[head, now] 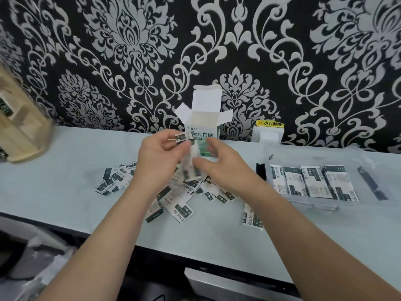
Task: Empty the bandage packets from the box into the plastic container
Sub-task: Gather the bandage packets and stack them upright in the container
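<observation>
Bandage packets [173, 198] were mostly lying in a loose heap on the table [65, 170], right under our hands. The box [204, 127] stood upright just behind them at the far edge, flaps open.

From the head view, our left hand [160, 155] was pinching a small bunch of packets [191, 166] lifted above the heap. Our right hand [221, 168] had its fingers curled onto the same bunch from the other side. The plastic container [314, 185] sat off to the right, apart from the heap.

Our take on the step: we were squaring up that bunch before it went over. Best bet would be tapping the edges flush, keeping the print facing one way, then laying it beside the row in the container so nothing fans out. They looked slick, so a firm pinch would matter.

Counts: one box, one container, one bunch in hand. Four packets showed in a row in the container, maybe more hidden. The heap overlapped too much to count properly; well over ten, we'd guess, plus one stray [252, 216] at the near right.
</observation>
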Demonstrator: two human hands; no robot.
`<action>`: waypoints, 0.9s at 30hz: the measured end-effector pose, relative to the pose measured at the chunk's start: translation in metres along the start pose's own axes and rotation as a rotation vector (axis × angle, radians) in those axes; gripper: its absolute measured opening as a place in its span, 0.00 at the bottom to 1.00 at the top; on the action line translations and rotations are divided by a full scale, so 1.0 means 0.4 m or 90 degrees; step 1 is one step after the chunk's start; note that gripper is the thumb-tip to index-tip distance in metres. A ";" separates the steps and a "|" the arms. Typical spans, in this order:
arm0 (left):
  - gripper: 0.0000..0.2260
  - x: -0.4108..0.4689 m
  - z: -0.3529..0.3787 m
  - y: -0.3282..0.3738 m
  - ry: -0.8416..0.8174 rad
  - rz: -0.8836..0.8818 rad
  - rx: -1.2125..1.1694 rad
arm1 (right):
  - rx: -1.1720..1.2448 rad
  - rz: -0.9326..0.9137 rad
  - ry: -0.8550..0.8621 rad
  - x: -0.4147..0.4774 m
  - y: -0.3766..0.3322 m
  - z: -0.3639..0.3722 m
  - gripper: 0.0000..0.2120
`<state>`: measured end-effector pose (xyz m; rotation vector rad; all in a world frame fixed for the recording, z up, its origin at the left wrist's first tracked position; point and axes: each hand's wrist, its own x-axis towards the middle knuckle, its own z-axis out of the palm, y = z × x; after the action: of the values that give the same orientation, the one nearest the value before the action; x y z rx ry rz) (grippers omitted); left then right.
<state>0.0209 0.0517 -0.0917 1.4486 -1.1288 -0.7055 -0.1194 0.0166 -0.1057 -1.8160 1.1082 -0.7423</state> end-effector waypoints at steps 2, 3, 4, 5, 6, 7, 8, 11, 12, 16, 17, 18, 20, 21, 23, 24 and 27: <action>0.03 -0.008 0.020 0.008 -0.085 -0.062 -0.114 | 0.151 -0.002 -0.031 0.000 -0.006 0.002 0.16; 0.03 -0.009 0.026 0.007 -0.109 -0.062 -0.120 | 0.144 -0.011 -0.016 -0.001 -0.006 0.004 0.11; 0.04 -0.007 0.028 0.001 -0.112 -0.047 -0.081 | 0.111 -0.010 0.009 0.000 0.001 0.008 0.08; 0.05 -0.001 0.027 -0.005 -0.099 -0.012 0.030 | 0.059 0.001 0.037 0.001 0.007 0.010 0.08; 0.06 0.009 0.018 -0.015 -0.086 0.031 0.200 | 0.002 0.016 0.064 0.006 0.019 0.013 0.08; 0.08 0.015 0.009 -0.024 -0.091 0.050 0.392 | -0.036 0.029 0.086 0.009 0.029 0.013 0.08; 0.14 0.017 0.002 -0.032 -0.121 0.027 0.564 | -0.052 0.042 0.104 0.012 0.037 0.014 0.08; 0.34 0.016 0.011 -0.049 -0.255 -0.117 0.786 | -0.062 0.074 0.119 0.010 0.039 0.011 0.09; 0.37 0.019 0.019 -0.049 -0.265 -0.130 0.786 | -0.067 0.080 0.118 0.011 0.040 0.009 0.10; 0.35 0.043 0.024 -0.044 -0.220 -0.168 0.617 | -0.040 0.119 0.114 0.011 0.046 0.006 0.09; 0.32 0.048 0.020 -0.046 -0.217 -0.191 0.541 | -0.031 0.129 0.106 0.010 0.045 0.006 0.09; 0.29 0.051 0.016 -0.052 -0.215 -0.211 0.459 | -0.024 0.138 0.100 0.011 0.046 0.006 0.09; 0.25 0.053 0.008 -0.059 -0.206 -0.235 0.324 | -0.002 0.146 0.097 0.011 0.047 0.007 0.09; 0.23 0.055 0.002 -0.058 -0.190 -0.226 0.285 | 0.022 0.150 0.098 0.010 0.047 0.007 0.09; 0.18 0.063 -0.018 -0.050 -0.151 -0.178 0.236 | 0.103 0.168 0.107 0.010 0.046 0.006 0.11; 0.16 0.065 -0.031 -0.040 -0.145 -0.160 0.190 | 0.164 0.187 0.113 0.009 0.043 0.004 0.12; 0.17 0.061 -0.066 0.001 -0.213 -0.135 -0.009 | 0.348 0.258 0.074 0.002 0.026 -0.010 0.12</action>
<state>0.0535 0.0397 -0.0820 1.4878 -1.2282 -1.1350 -0.1264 0.0121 -0.1130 -1.0628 1.1607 -0.8109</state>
